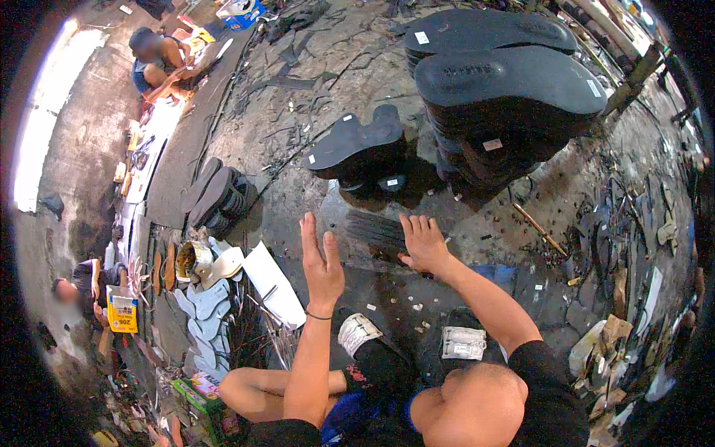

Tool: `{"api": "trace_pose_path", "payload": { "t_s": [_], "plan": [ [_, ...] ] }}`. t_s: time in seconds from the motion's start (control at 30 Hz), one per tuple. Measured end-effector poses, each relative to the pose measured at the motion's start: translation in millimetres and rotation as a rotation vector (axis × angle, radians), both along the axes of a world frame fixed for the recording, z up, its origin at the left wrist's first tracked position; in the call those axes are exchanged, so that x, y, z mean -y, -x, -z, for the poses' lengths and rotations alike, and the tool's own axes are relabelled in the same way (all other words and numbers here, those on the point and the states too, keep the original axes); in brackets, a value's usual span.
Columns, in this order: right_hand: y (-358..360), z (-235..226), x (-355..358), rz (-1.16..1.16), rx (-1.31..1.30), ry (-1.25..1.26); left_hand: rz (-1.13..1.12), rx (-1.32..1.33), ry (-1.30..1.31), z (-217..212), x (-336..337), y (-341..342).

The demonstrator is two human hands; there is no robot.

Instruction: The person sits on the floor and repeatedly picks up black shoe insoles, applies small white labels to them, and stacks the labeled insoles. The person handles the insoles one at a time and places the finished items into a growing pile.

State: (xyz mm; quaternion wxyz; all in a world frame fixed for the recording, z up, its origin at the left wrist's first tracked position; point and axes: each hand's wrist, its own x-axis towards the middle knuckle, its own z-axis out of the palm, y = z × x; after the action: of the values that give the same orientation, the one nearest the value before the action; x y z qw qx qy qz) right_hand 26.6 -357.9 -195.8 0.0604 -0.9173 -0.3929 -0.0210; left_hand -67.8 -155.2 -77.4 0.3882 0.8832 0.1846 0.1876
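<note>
My left hand [322, 272] is raised with its fingers stretched out and holds nothing. Opposite it, my right hand [426, 244] has its fingers spread at the right end of a bundle of thin dark strips [375, 229]; whether it touches them I cannot tell. The strips lie side by side on the floor between my two hands. Just beyond stands a short pile of black shoe soles [350, 145] with small white labels. A much taller stack of black soles [514, 86] rises at the far right.
Two whitish wrapped bundles, one left [359, 333] and one right [463, 343], lie near my legs. More soles [216, 195], a tin can [194, 261], a white sheet [272, 283] and grey cutouts [208, 320] are leftward. A stick [540, 229] lies right. Two people sit at left.
</note>
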Motion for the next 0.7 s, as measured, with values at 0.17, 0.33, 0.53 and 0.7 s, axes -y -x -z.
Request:
{"api": "trace_pose_path", "payload": {
  "t_s": [0.17,0.33,0.53,0.7],
  "plan": [
    [1.4,9.2,-12.5,-0.070,-0.153,-0.537,0.183,0.092,-0.181,-14.8,12.9,-8.9],
    [0.3,5.2,-15.3,-0.006,-0.228,-0.272,0.280,-0.009,-0.329,2.7,6.9,-8.8],
    [-8.0,-6.3,-4.1,-0.007,-0.202,0.039,0.086,-0.053,0.159,54.2,-10.3,34.0],
    [18.8,-40.2,-20.6,-0.074,-1.074,-0.577,0.056,-0.087,1.086,55.9,0.8,48.3]
  ]
}}
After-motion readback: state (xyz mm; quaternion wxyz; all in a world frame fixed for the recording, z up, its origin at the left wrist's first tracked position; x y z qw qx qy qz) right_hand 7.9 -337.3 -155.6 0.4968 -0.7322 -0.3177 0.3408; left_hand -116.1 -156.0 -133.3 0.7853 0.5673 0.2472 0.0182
